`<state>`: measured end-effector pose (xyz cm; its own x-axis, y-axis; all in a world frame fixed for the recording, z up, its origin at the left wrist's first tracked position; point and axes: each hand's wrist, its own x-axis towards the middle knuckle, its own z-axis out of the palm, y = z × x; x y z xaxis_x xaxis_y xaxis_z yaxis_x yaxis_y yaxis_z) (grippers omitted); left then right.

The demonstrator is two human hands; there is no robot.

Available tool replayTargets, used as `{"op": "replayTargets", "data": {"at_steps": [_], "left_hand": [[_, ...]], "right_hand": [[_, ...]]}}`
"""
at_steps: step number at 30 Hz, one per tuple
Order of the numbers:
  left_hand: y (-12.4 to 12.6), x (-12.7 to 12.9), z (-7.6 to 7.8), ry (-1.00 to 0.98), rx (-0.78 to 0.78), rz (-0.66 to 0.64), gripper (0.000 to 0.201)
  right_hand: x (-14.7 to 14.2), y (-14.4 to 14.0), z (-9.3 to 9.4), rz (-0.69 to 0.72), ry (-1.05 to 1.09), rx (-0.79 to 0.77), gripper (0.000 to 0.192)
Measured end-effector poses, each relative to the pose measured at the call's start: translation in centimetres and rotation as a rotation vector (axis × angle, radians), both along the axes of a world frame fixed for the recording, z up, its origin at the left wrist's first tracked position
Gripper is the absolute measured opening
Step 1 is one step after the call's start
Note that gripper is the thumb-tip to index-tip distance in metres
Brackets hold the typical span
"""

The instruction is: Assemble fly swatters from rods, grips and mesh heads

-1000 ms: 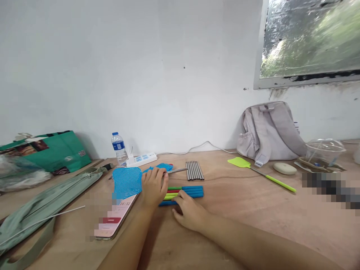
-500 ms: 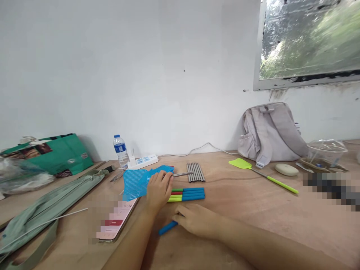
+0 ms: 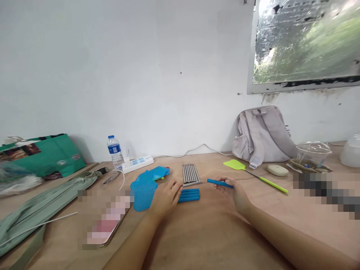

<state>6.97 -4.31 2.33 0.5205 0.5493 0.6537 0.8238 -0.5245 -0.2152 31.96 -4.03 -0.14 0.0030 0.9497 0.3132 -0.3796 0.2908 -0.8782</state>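
Note:
My left hand (image 3: 166, 195) is closed around the shaft of a blue fly swatter (image 3: 144, 198). The mesh head sticks out to the left of the hand, and a bare metal rod end points right. My right hand (image 3: 236, 194) pinches a blue handle tube (image 3: 219, 183), whose near end faces the rod tip with a small gap between. Several blue handle tubes (image 3: 189, 195) lie side by side beneath my left hand, which hides their left parts. Just beyond the rod, several metal rods (image 3: 190, 173) rest in a row. More blue swatter heads (image 3: 153, 173) are stacked behind the left hand.
An assembled yellow-green fly swatter (image 3: 261, 180) lies to the right, near a white oval case (image 3: 277, 170) and a grey backpack (image 3: 260, 137). On the left are a phone (image 3: 112, 221), a water bottle (image 3: 114, 150), a power strip (image 3: 139, 163) and a green bag (image 3: 62, 155).
My right hand has lifted the blue handle tube off the table and brought it up and right. My left hand has moved slightly right and lower with the swatter. The view has shifted a little.

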Motion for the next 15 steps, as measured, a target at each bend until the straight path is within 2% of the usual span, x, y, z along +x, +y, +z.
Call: {"op": "replayTargets", "data": {"at_steps": [4,11,15], "left_hand": [[-0.12,0.46,-0.29,0.012,-0.018,-0.042,0.025],[-0.24,0.49,-0.20,-0.026,-0.061,-0.116,0.025],[-0.67,0.63,0.22,-0.055,-0.136,-0.167,0.023]], "right_hand": [[-0.50,-0.32,0.46,0.025,0.005,-0.015,0.020],[-0.78,-0.14,0.14,-0.034,-0.013,-0.041,0.034],[-0.57,0.12,0.11,0.018,-0.053,-0.032,0.031]]}}
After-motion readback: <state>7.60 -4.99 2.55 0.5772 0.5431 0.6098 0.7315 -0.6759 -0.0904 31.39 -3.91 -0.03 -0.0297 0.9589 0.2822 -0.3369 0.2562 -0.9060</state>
